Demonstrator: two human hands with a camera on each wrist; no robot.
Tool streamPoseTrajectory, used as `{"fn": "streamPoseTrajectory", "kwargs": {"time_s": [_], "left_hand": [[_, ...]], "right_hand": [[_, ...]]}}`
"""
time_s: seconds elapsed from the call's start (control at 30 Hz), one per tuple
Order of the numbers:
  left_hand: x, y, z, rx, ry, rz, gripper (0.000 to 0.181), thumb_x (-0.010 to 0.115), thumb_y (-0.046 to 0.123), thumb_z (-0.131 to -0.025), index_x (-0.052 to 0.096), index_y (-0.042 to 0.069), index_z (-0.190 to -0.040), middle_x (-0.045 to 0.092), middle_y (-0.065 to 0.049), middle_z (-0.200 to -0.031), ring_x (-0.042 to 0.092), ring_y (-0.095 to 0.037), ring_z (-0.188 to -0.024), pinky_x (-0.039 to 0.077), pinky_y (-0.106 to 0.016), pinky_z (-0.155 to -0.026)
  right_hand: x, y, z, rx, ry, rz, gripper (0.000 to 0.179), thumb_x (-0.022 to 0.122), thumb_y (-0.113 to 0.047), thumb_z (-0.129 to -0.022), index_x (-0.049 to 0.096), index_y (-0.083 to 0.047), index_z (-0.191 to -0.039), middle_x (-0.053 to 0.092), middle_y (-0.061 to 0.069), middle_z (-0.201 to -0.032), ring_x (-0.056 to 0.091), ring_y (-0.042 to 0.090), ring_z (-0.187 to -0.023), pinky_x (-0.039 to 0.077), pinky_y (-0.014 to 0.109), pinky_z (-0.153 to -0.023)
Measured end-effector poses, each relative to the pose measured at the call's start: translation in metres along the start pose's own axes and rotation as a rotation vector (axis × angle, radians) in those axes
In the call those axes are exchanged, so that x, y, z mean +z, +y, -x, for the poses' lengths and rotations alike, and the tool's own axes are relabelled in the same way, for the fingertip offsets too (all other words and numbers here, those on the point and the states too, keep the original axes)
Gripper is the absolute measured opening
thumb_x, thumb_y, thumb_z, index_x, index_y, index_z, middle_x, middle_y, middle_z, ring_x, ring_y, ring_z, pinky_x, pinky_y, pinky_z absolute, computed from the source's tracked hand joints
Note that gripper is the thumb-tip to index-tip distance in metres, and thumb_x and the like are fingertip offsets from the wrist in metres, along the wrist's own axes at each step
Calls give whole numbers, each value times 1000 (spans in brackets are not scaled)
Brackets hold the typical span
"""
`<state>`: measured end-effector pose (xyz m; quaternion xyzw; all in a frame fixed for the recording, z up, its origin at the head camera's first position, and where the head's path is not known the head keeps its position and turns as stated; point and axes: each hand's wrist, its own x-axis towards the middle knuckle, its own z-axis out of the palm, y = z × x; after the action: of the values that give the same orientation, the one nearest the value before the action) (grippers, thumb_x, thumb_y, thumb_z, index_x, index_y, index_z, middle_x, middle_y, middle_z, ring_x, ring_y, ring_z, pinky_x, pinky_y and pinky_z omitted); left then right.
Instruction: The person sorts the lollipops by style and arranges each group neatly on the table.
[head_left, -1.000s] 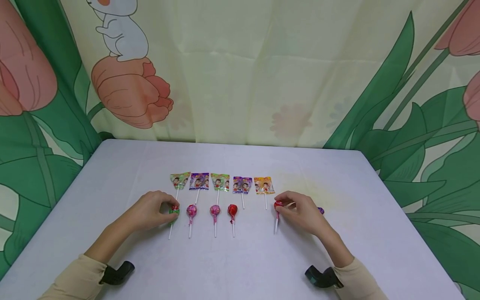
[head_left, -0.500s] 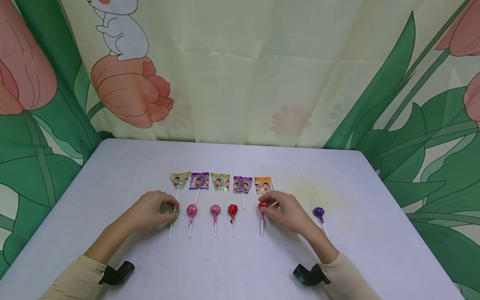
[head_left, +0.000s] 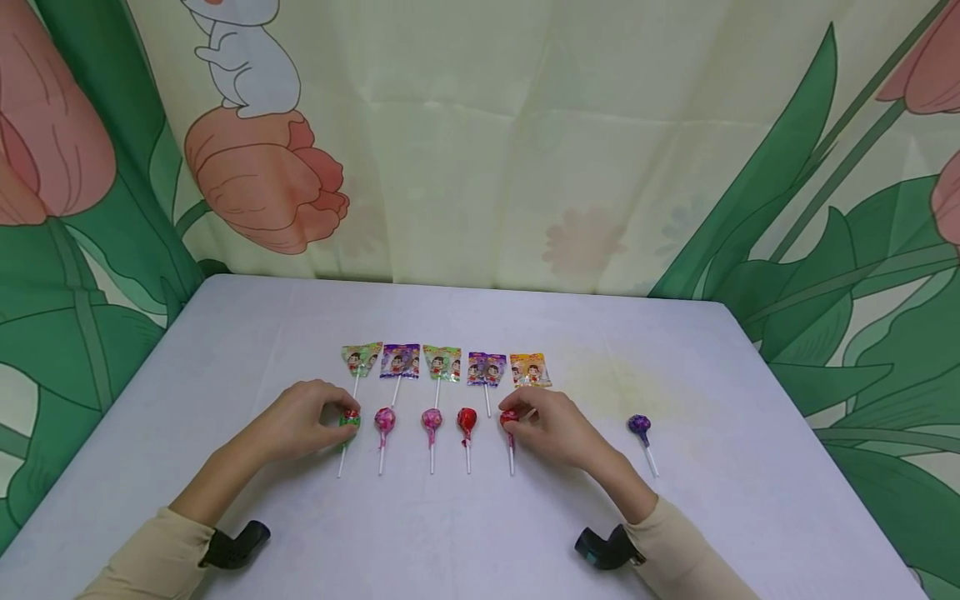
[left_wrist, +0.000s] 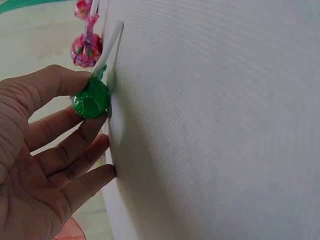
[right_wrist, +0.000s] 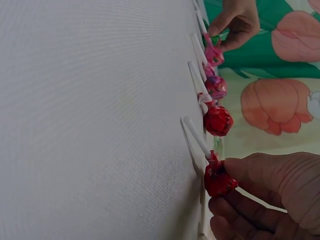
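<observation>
At the left end of the front row, my left hand (head_left: 307,421) pinches the head of a green lollipop (left_wrist: 91,99) between thumb and fingers, its stick pointing toward me. My right hand (head_left: 555,427) pinches a red lollipop (right_wrist: 219,179) by its wrapped head at the row's right end. Between the hands lie two pink lollipops, one pink lollipop (head_left: 385,421) nearer the left hand and another pink lollipop (head_left: 431,421) beside it, then a second red lollipop (head_left: 467,419). All their sticks point toward me.
Behind them runs a row of flat-bagged lollipops, from a green bag (head_left: 362,358) to an orange bag (head_left: 529,370). A purple lollipop (head_left: 640,426) lies apart at the right on the white table (head_left: 465,542). A printed curtain (head_left: 480,167) hangs behind the table's far edge.
My right hand has moved left with the red lollipop, up beside the other red one, uncovering the purple lollipop. My left hand has stayed in place on the green lollipop.
</observation>
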<state>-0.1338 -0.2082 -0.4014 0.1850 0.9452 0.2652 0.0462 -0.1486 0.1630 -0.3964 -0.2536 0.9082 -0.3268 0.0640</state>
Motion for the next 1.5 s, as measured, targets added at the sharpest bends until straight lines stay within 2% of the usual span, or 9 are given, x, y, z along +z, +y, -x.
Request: {"fn": "streamPoseTrajectory", "kwargs": {"time_s": [0.63,1.03,1.5], "left_hand": [[-1,1,-1,15,5,-10,20,84,16,-81,78,10,-99,74,5,-93,64,-20,-93,53,-50,-89],[-1,0,-1,9,0,-10,20,84,17,-82,78,10,-100,74,4,-95,65,-22,-95,53,-51,-91],[-2,1,-1,4,-10,-7,21,84,17,-81,78,10,-100,75,4,-95,64,-22,-95,52,-53,-92]], "right_hand": [[-1,-1,1,46,12,23,22,76,-14,-91,73,-6,-112,72,-1,-102,65,21,-96,57,39,-85],[-11,7,18,51,85,-2,22,75,-13,-92,72,-5,-113,73,5,-111,67,25,-102,58,43,-87],[-29,17,35,148,145,-5,26,75,-13,-92,72,-4,-116,73,7,-113,67,26,-104,58,45,-89]]}}
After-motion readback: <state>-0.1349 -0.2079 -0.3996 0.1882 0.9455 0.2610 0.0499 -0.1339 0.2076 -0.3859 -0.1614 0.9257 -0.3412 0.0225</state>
